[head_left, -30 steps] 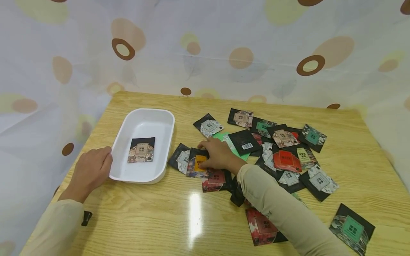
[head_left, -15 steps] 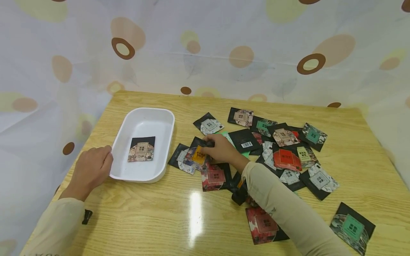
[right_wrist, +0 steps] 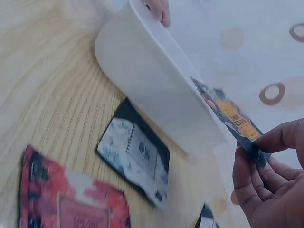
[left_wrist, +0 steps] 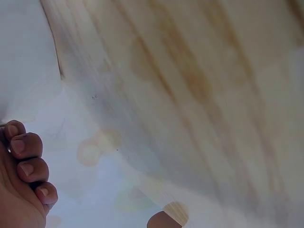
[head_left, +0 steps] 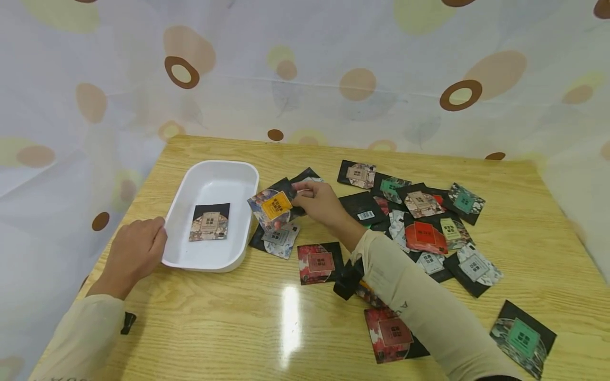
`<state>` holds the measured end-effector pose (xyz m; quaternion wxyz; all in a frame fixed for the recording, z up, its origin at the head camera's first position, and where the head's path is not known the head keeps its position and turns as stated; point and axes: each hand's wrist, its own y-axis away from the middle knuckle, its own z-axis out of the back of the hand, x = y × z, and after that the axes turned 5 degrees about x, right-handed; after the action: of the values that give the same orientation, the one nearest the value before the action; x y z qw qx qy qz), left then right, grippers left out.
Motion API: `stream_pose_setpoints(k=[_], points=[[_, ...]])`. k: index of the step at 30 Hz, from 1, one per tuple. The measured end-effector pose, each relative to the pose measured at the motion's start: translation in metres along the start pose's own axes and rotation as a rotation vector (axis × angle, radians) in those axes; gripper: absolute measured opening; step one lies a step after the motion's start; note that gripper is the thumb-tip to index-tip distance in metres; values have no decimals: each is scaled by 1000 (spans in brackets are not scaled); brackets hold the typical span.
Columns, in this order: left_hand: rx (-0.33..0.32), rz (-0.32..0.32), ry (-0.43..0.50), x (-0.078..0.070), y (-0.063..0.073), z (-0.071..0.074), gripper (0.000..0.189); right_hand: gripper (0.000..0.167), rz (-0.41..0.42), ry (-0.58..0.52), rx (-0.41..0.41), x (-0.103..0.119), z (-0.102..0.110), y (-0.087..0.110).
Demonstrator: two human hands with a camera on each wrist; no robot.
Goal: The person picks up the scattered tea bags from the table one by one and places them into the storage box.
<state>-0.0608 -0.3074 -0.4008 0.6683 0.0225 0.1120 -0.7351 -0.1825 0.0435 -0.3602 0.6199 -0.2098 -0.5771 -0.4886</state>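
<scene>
My right hand (head_left: 321, 206) pinches a packet with an orange label (head_left: 276, 205) by its dark corner, between thumb and fingers. In the right wrist view this tilted packet (right_wrist: 232, 116) is raised and overlaps the rim of the white plastic tub (right_wrist: 156, 76). My left hand (head_left: 133, 251) grips the tub's left rim, and its fingers (left_wrist: 33, 168) are curled in the left wrist view. Inside the tub (head_left: 243, 233) lies one black packet with a beige label (head_left: 209, 222). Below the raised packet, a grey-labelled packet (head_left: 281, 239) lies on the table beside the tub.
A red packet (head_left: 320, 263) lies in front of my right wrist. Farther right, several overlapping packets (head_left: 425, 236) spread across the wooden table (head_left: 214, 328). One green-labelled packet (head_left: 523, 338) lies apart at the near right. A patterned cloth (head_left: 305, 69) hangs behind the table.
My right hand has picked up the orange-labelled packet and moved it up and left toward the tub, uncovering the grey-labelled packet beneath. My left hand has stayed at the tub's rim.
</scene>
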Motion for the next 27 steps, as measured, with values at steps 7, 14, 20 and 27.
stream_pose_setpoints(k=[7, 14, 20, 27], points=[[-3, 2, 2, 2, 1, 0, 31, 39, 59, 23, 46, 22, -31, -3], [-7, -2, 19, 1, 1, -1, 31, 38, 245, 280, 184, 30, -70, -6], [-7, -6, 30, 0, 1, -2, 31, 33, 298, 453, 248, 31, -95, -7], [-3, 2, 32, 1, 1, -2, 31, 36, 403, 690, 242, 31, -107, -3]])
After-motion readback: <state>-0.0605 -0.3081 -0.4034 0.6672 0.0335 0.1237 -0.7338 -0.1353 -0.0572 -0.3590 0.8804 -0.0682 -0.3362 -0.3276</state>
